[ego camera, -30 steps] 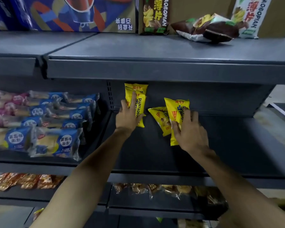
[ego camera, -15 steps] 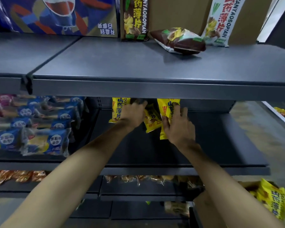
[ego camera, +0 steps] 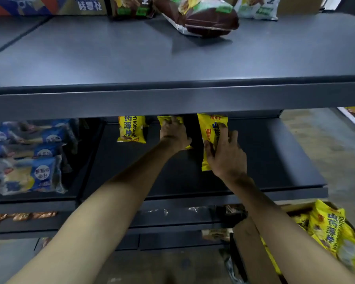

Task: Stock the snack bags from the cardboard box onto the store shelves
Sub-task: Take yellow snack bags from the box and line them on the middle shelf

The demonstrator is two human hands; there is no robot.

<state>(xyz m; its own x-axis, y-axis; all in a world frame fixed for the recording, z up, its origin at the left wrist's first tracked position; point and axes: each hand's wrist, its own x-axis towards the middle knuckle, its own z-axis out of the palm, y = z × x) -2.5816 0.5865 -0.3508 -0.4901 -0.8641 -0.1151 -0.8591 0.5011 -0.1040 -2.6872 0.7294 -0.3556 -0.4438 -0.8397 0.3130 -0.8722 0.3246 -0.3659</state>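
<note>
Under the upper shelf [ego camera: 172, 99], centre frame: both hands work on the middle shelf [ego camera: 264, 160]. Left hand [ego camera: 173, 134] has its grip curled on a yellow snack bag [ego camera: 168, 119], mostly hidden by the hand and the shelf lip above. Right hand [ego camera: 226, 153] has thumb and fingers wrapped round a second yellow bag [ego camera: 210, 128], upright, bottom edge on the shelf. Third yellow bag [ego camera: 131, 129] stands free, left of the left hand, top cut off by the lip.

Obstructions: upper shelf's front edge overhangs and hides the bag tops and the back of the bay. Blue bread packs [ego camera: 33, 160] fill the bay at left, past a divider. Brown bag [ego camera: 201, 17] lies tilted on the upper shelf, top centre.

Open room: middle shelf bare to the right of the right hand, out to its right end. Cardboard box [ego camera: 295, 208] with more yellow bags [ego camera: 328, 232] sits lower right, partly behind the right forearm. Lower shelf shows small packs [ego camera: 21, 217] at left edge.
</note>
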